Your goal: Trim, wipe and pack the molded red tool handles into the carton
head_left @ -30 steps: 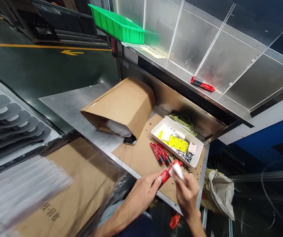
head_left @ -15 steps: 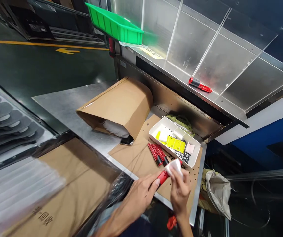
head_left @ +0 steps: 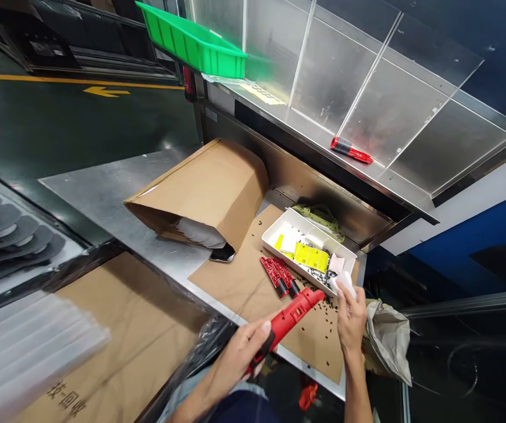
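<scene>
My left hand (head_left: 238, 355) is wrapped round the black-and-red grip end of a red plastic tool housing (head_left: 295, 316), which points up and to the right over the bench. A folded white cloth (head_left: 345, 284) is pinched in my right hand (head_left: 352, 322), apart from the housing and beside the corner of a white plastic tray (head_left: 345, 294). In that tray lie yellow labels (head_left: 311, 257), white and pinkish pads and many small black bits. Two red-and-black housing pieces (head_left: 274, 275) rest on the cardboard sheet (head_left: 230, 288), left of the tray.
A large brown paper bag (head_left: 208, 194) lies open at the left of the metal bench. Another red-and-black piece (head_left: 350, 150) is on the shelf ledge, with a green bin (head_left: 195, 44) farther left. A whitish sack (head_left: 387, 335) stands at the right. Stacked cardboard (head_left: 133, 329) is at lower left.
My right hand has moved right with the white cloth, off the red housing it was touching. The housing, still in my left hand, now shows more of its length.
</scene>
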`<state>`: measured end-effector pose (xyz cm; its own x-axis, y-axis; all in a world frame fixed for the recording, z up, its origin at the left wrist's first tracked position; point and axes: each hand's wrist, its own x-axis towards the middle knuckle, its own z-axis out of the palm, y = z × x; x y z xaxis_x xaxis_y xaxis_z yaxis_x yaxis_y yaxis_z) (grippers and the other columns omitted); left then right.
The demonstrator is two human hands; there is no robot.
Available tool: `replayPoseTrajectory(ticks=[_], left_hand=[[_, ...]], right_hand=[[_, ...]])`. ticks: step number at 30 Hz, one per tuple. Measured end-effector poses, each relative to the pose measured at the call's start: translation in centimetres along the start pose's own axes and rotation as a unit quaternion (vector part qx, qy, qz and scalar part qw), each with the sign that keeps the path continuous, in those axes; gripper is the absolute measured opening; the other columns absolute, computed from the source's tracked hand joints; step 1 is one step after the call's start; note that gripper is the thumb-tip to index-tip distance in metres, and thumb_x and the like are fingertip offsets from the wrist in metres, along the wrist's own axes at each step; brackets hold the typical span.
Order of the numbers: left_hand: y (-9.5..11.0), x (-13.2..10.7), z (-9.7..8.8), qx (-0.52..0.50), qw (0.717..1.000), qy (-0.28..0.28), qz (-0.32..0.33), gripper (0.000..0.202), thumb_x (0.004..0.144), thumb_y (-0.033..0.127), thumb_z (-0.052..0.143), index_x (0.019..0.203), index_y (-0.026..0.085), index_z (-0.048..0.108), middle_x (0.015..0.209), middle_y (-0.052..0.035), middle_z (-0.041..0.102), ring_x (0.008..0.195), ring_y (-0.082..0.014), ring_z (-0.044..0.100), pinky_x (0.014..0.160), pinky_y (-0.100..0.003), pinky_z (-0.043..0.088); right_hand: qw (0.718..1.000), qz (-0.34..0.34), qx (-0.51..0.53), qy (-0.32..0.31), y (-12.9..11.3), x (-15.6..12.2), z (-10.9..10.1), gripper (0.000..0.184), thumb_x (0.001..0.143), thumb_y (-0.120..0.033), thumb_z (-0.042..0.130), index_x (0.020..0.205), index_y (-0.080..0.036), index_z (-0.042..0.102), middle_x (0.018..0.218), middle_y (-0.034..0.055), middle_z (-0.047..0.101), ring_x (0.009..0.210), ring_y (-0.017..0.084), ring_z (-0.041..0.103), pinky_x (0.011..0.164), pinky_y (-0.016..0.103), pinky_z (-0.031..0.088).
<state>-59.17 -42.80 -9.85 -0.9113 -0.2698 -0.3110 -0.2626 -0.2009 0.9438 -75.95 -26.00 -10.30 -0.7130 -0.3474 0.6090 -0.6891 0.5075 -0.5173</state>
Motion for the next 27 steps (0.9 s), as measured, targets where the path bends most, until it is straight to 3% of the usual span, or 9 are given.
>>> replayPoseTrajectory(ticks=[3,6,9,14,19,23,25,27], left_hand=[[0.4,0.2,-0.1,-0.151,0.986,-0.008,-0.074,0.07,0.085,0.066,0.047,0.136,0.019,0.057,0.076,-0.0034,0.062,0.04,-0.0057,0.035,0.034,-0.019,0.016],[0.7,0.3,-0.2,-0.202,0.974,-0.023,-0.096,0.066,0.084,0.063,0.053,0.134,0.02,0.057,0.074,-0.0014,0.06,0.041,-0.0042,0.036,0.035,-0.017,0.015],[0.6,0.1,-0.4,-0.217,0.97,-0.022,-0.105,0.065,0.082,0.062,0.057,0.132,0.019,0.058,0.071,-0.0003,0.059,0.04,-0.0037,0.035,0.035,-0.017,0.014],[0.6,0.0,-0.7,-0.242,0.962,-0.008,-0.128,0.074,0.078,0.065,0.062,0.134,0.017,0.053,0.071,-0.0014,0.06,0.041,-0.0021,0.033,0.035,-0.013,0.012],[-0.6,0.9,-1.0,-0.159,0.984,-0.012,-0.074,0.083,0.077,0.075,0.054,0.137,0.018,0.053,0.073,-0.0013,0.059,0.04,-0.0049,0.04,0.032,-0.015,0.02],[-3.5,1.3,-2.0,-0.046,0.998,0.015,-0.031,0.074,0.087,0.07,0.043,0.141,0.02,0.052,0.073,-0.0005,0.058,0.042,-0.0072,0.044,0.036,-0.017,0.029],[-5.3,1.8,-3.1,0.005,0.997,0.075,-0.027,0.072,0.091,0.065,0.039,0.144,0.018,0.048,0.071,-0.0008,0.058,0.045,-0.0096,0.047,0.039,-0.02,0.034],[-6.9,2.7,-4.5,0.079,0.984,0.152,-0.042,0.07,0.094,0.06,0.033,0.147,0.016,0.043,0.064,-0.0009,0.057,0.048,-0.0144,0.052,0.045,-0.024,0.042]], right_hand=[[1.0,-0.013,0.016,0.023,-0.9,-1.1,0.1,0.03,0.097,-0.031,0.05,0.118,-0.023,0.07,0.097,0.0066,0.055,0.087,0.018,0.06,0.072,0.029,0.051],[0.996,-0.072,0.051,-0.018,-2.8,-1.8,1.2,0.031,0.097,-0.025,0.049,0.123,-0.026,0.067,0.1,0.0071,0.056,0.089,0.018,0.061,0.074,0.029,0.052],[0.995,-0.093,0.028,-0.021,-2.9,-1.0,2.0,0.031,0.097,-0.021,0.048,0.121,-0.026,0.068,0.098,0.007,0.057,0.086,0.017,0.061,0.07,0.029,0.051],[0.998,-0.059,0.003,0.018,-2.2,-0.3,1.6,0.03,0.098,-0.025,0.049,0.121,-0.025,0.068,0.096,0.0072,0.054,0.083,0.017,0.059,0.068,0.029,0.051],[0.991,-0.101,0.036,-0.08,-3.6,-1.3,2.8,0.032,0.098,-0.024,0.047,0.123,-0.031,0.066,0.103,0.0081,0.059,0.091,0.018,0.061,0.074,0.03,0.052],[0.993,-0.037,-0.025,-0.114,0.3,-0.1,4.3,0.034,0.1,-0.036,0.041,0.121,-0.031,0.067,0.106,0.0083,0.059,0.09,0.019,0.062,0.073,0.03,0.051],[0.994,0.015,-0.04,-0.102,3.3,-0.3,5.2,0.041,0.098,-0.045,0.042,0.13,-0.028,0.061,0.107,0.009,0.059,0.089,0.02,0.062,0.07,0.03,0.05],[0.994,0.056,-0.045,-0.078,5.7,-1.4,6.5,0.061,0.091,-0.057,0.05,0.14,-0.02,0.051,0.107,0.0117,0.061,0.09,0.024,0.062,0.069,0.032,0.049]])
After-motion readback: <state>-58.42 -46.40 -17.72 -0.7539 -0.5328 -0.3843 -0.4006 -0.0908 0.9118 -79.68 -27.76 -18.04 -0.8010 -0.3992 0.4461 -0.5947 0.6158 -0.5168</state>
